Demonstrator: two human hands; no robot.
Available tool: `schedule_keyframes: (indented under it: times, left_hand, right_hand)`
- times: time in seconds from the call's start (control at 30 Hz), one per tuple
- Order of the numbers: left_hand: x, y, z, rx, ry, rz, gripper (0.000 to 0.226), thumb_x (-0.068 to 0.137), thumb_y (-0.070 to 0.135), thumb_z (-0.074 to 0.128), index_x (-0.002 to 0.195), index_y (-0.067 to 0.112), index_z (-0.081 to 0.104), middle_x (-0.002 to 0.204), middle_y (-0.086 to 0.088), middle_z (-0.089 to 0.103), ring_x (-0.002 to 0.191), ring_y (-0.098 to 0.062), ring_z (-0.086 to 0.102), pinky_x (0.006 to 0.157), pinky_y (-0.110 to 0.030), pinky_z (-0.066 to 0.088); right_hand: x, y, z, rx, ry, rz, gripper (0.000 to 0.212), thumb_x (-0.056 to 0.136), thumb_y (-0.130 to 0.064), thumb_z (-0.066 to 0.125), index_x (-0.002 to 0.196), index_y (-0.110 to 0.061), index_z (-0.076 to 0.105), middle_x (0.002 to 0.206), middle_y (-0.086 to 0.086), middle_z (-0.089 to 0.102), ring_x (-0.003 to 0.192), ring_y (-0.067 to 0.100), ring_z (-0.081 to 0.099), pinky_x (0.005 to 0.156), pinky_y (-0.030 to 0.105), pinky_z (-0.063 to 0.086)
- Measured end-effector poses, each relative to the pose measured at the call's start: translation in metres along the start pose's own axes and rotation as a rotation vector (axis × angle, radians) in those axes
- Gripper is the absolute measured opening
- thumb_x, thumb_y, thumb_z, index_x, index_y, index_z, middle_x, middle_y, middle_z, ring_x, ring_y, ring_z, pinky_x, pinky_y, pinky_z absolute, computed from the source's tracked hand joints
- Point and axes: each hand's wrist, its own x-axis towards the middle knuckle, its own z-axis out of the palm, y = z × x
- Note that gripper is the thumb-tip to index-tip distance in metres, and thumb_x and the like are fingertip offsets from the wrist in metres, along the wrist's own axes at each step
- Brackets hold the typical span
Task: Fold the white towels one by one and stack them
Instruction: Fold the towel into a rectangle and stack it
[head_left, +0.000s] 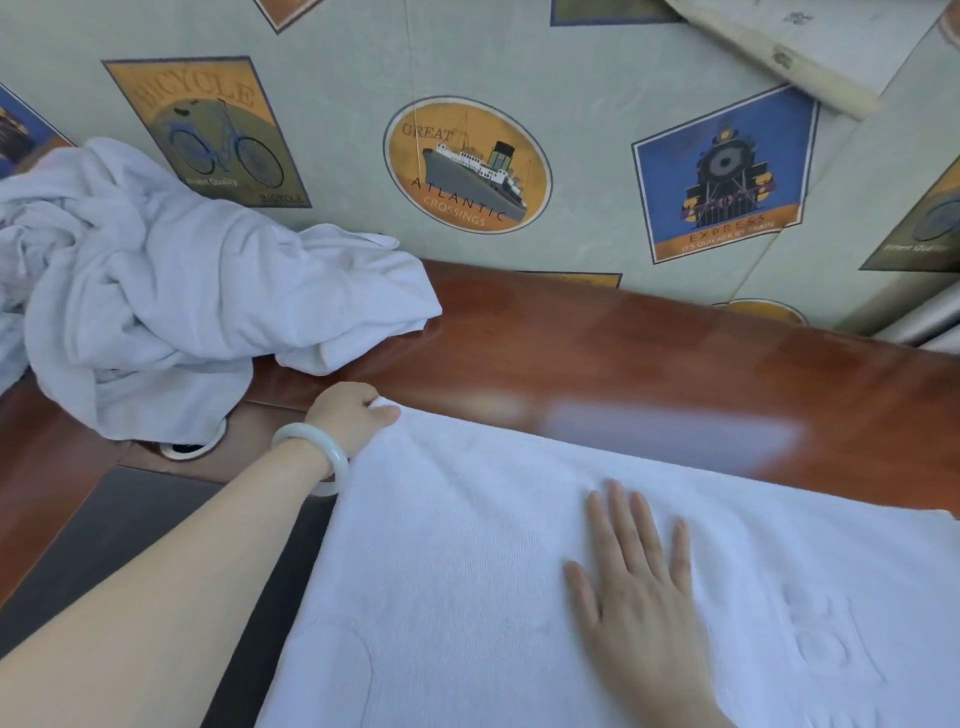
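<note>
So, one white towel (467, 545) is spread flat over the near part of the wooden desk (623, 353). Its far left corner is pinched by the left hand (348, 415), and the right hand (639, 597) is laid flat on the middle, fingers straight. A pale bangle (311, 441) is worn on the left wrist. Further left, a crumpled heap of white towels (145, 291) is piled on the desk, against wallpaper (363, 78) printed with bicycle, ship and train posters.

Wallpaper bicycle poster (208, 132) "BICYCLE", ship oval (467, 165) "GREAT ATLANTIC CROSSINGS", train poster (723, 174) "EXPRESS"
</note>
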Motion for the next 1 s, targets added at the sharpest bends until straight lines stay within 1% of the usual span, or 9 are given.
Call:
schedule_keyframes:
  times: [0.13, 0.23, 0.33, 0.4, 0.47, 0.57, 0.63, 0.77, 1.0]
  left_hand:
    - [-0.009, -0.009, 0.024, -0.012, 0.193, 0.020, 0.040, 0.094, 0.018, 0.061, 0.067, 0.013, 0.032, 0.069, -0.003, 0.032, 0.061, -0.019, 0.029, 0.052, -0.030, 0.021]
    - [-0.023, 0.001, 0.029, 0.153, 0.329, 0.047, 0.022, 0.093, 0.025, 0.064, 0.098, 0.006, 0.053, 0.102, -0.014, 0.047, 0.086, -0.029, 0.047, 0.076, -0.034, 0.038]
    - [-0.057, 0.008, 0.046, 0.387, 0.486, 0.297, 0.025, 0.093, 0.027, 0.055, 0.105, 0.004, 0.058, 0.104, -0.016, 0.055, 0.093, -0.037, 0.051, 0.081, -0.047, 0.042]
    - [-0.087, 0.006, 0.071, 0.451, 0.376, 0.394, 0.045, 0.095, 0.037, 0.035, 0.113, 0.004, 0.061, 0.110, -0.017, 0.061, 0.101, -0.040, 0.058, 0.087, -0.049, 0.048]
    - [-0.103, 0.000, 0.092, 0.546, 0.152, 0.318, 0.072, 0.095, 0.048, 0.010, 0.147, 0.008, 0.039, 0.154, -0.016, 0.035, 0.144, -0.036, 0.031, 0.117, -0.052, 0.025]
    - [-0.096, -0.013, 0.103, 0.609, 0.108, 0.260, 0.076, 0.088, 0.055, -0.014, 0.156, 0.023, -0.009, 0.162, 0.005, -0.021, 0.147, -0.018, -0.026, 0.120, -0.046, -0.015]
    - [-0.093, -0.015, 0.102, 0.642, 0.108, 0.285, 0.072, 0.088, 0.057, -0.013, 0.155, 0.029, -0.015, 0.160, 0.008, -0.025, 0.145, -0.018, -0.031, 0.118, -0.047, -0.018]
    - [-0.089, -0.022, 0.098, 0.686, 0.100, 0.263, 0.070, 0.088, 0.064, -0.008, 0.153, 0.039, -0.013, 0.161, 0.009, -0.024, 0.146, -0.023, -0.029, 0.116, -0.056, -0.017]
    - [-0.088, -0.018, 0.095, 0.601, 0.082, 0.116, 0.073, 0.092, 0.070, 0.009, 0.154, 0.036, -0.009, 0.160, -0.011, -0.027, 0.145, -0.023, -0.032, 0.114, -0.064, -0.012]
  right_hand:
    - [-0.001, -0.001, 0.000, -0.012, -0.015, 0.033, 0.069, 0.096, -0.051, 0.026, 0.155, -0.016, 0.027, 0.163, 0.004, 0.022, 0.150, 0.026, 0.019, 0.118, 0.058, 0.010]
    - [-0.001, -0.002, -0.002, -0.025, -0.043, 0.046, 0.068, 0.097, -0.053, 0.023, 0.155, -0.017, 0.027, 0.162, 0.003, 0.022, 0.150, 0.027, 0.018, 0.118, 0.057, 0.009]
    - [0.000, -0.004, -0.005, -0.031, -0.081, 0.057, 0.068, 0.097, -0.054, 0.019, 0.156, -0.020, 0.022, 0.163, 0.001, 0.019, 0.151, 0.025, 0.012, 0.119, 0.056, 0.006]
    - [0.000, -0.004, -0.007, -0.027, -0.134, 0.067, 0.069, 0.096, -0.056, 0.013, 0.157, -0.024, 0.014, 0.164, 0.000, 0.012, 0.152, 0.024, 0.005, 0.120, 0.056, 0.003]
    - [0.000, -0.005, -0.009, -0.019, -0.172, 0.088, 0.071, 0.091, -0.064, 0.000, 0.155, -0.033, 0.000, 0.165, -0.002, 0.003, 0.152, 0.023, -0.008, 0.119, 0.056, -0.005]
    - [0.013, -0.032, -0.017, 0.032, -0.187, 0.110, 0.076, 0.091, -0.067, -0.005, 0.155, -0.033, 0.020, 0.162, 0.007, 0.023, 0.150, 0.036, 0.009, 0.115, 0.062, -0.003]
    - [0.026, -0.052, -0.016, -0.003, -0.201, -0.022, 0.068, 0.096, -0.060, 0.009, 0.153, -0.030, 0.030, 0.160, 0.006, 0.028, 0.149, 0.036, 0.017, 0.113, 0.064, 0.003]
    - [0.047, -0.047, 0.003, -0.058, -0.192, -0.046, 0.069, 0.082, -0.068, -0.016, 0.147, -0.046, -0.024, 0.159, -0.016, -0.025, 0.147, 0.020, -0.027, 0.113, 0.062, -0.016]
    - [0.049, -0.045, 0.007, -0.036, -0.180, 0.182, 0.073, 0.080, -0.075, -0.020, 0.148, -0.049, -0.020, 0.163, -0.010, -0.018, 0.149, 0.032, -0.020, 0.114, 0.064, -0.011]
